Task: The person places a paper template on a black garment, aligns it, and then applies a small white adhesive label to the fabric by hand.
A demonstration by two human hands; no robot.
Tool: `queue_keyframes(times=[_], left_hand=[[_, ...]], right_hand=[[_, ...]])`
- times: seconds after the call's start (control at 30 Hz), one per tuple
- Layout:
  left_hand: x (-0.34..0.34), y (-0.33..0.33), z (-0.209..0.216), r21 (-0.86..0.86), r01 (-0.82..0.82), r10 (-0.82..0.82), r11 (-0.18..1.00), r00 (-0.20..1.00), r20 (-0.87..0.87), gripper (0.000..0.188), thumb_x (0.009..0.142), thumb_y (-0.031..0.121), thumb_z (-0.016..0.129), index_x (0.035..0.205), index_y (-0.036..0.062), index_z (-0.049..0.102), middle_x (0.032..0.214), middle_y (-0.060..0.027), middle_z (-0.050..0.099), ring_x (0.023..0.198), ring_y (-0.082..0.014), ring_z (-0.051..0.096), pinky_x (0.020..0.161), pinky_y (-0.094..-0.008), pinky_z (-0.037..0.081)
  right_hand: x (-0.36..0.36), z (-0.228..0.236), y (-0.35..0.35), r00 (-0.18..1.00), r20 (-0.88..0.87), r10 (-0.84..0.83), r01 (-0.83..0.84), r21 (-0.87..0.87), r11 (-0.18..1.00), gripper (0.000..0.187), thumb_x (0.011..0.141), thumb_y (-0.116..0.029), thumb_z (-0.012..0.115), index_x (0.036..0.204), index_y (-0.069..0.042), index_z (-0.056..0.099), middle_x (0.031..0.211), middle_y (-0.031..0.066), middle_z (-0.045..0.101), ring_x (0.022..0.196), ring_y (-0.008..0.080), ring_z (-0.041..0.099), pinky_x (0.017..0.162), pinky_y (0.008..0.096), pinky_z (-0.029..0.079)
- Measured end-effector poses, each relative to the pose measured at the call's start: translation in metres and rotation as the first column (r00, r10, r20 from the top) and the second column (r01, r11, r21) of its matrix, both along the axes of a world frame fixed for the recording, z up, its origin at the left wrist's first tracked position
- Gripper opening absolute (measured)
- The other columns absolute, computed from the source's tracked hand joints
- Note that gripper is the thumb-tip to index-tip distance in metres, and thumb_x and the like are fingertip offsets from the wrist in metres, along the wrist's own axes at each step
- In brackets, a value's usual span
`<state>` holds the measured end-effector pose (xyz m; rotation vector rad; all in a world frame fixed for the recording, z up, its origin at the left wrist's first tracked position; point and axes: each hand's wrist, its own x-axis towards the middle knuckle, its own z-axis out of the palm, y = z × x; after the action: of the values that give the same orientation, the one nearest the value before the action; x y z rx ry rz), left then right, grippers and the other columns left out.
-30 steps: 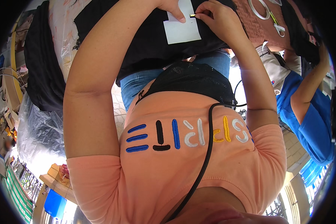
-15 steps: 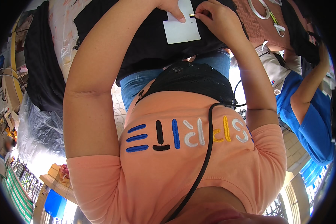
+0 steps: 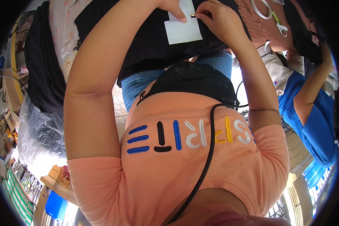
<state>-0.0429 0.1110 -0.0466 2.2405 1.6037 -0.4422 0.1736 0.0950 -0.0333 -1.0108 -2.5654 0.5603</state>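
Black cloth (image 3: 147,41) is spread in front of me, and on it lies a white paper piece (image 3: 184,32) with a narrower upper part. My left hand (image 3: 173,9) rests on the paper, its thumb stretched out flat across it; the other fingers run past the upper edge of the view. At the paper's right edge my right hand (image 3: 219,18) is closed in a pinch. Between its thumb and forefinger sits a small, thin gold-and-dark tip (image 3: 193,16), touching or just over the paper. Its full shape is hidden in the fingers.
On the reddish-brown textured surface (image 3: 258,32) at right lie a white tape roll (image 3: 266,15) and white-handled scissors (image 3: 281,28). A co-worker in a blue sleeve (image 3: 309,116) handles black cloth (image 3: 299,35) beyond. Black cloth (image 3: 41,75) and clear plastic (image 3: 39,126) hang at left.
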Motion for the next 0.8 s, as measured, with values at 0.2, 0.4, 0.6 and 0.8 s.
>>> queue_keyframes(times=[0.2,0.4,0.6,0.8], left_hand=[[0.001,0.000,0.001,-0.003,-0.004,0.004,1.000,1.000,-0.007,0.138,0.068,0.063,0.086,0.151,-0.0232,0.017,0.157,-0.0499,0.007,0.151,-0.0563,0.015,0.127,-0.0448,0.022],[0.000,0.001,0.001,-0.003,-0.006,0.006,1.000,1.000,0.002,0.137,0.068,0.062,0.086,0.151,-0.0231,0.017,0.157,-0.0499,0.008,0.151,-0.0558,0.015,0.127,-0.0444,0.022],[-0.003,0.000,-0.001,-0.010,-0.004,0.004,1.000,1.000,0.005,0.136,0.069,0.062,0.086,0.151,-0.0229,0.017,0.157,-0.0496,0.008,0.152,-0.0554,0.015,0.126,-0.0449,0.022],[0.002,0.001,0.004,-0.028,-0.011,0.011,1.000,1.000,-0.005,0.137,0.069,0.062,0.085,0.152,-0.0224,0.017,0.158,-0.0489,0.007,0.152,-0.0547,0.014,0.127,-0.0452,0.021]], right_hand=[[0.000,0.000,0.001,1.000,0.018,-0.007,0.007,-0.003,1.000,0.011,0.085,-0.011,0.073,0.090,-0.001,0.072,0.092,0.0143,0.067,0.084,0.0366,0.069,0.075,0.0426,0.054],[0.001,0.002,0.003,1.000,-0.021,-0.020,0.020,-0.021,1.000,0.009,0.085,-0.010,0.073,0.090,-0.002,0.073,0.093,0.0150,0.068,0.086,0.0364,0.069,0.076,0.0419,0.054],[0.008,0.007,0.008,0.997,-0.062,-0.048,0.047,-0.016,0.999,0.008,0.084,-0.008,0.071,0.090,-0.003,0.073,0.092,0.0152,0.069,0.085,0.0363,0.069,0.076,0.0420,0.055],[0.014,0.004,0.008,0.997,-0.065,-0.035,0.034,-0.012,0.999,0.008,0.084,-0.009,0.072,0.091,-0.003,0.073,0.091,0.0149,0.069,0.084,0.0356,0.070,0.075,0.0419,0.055]])
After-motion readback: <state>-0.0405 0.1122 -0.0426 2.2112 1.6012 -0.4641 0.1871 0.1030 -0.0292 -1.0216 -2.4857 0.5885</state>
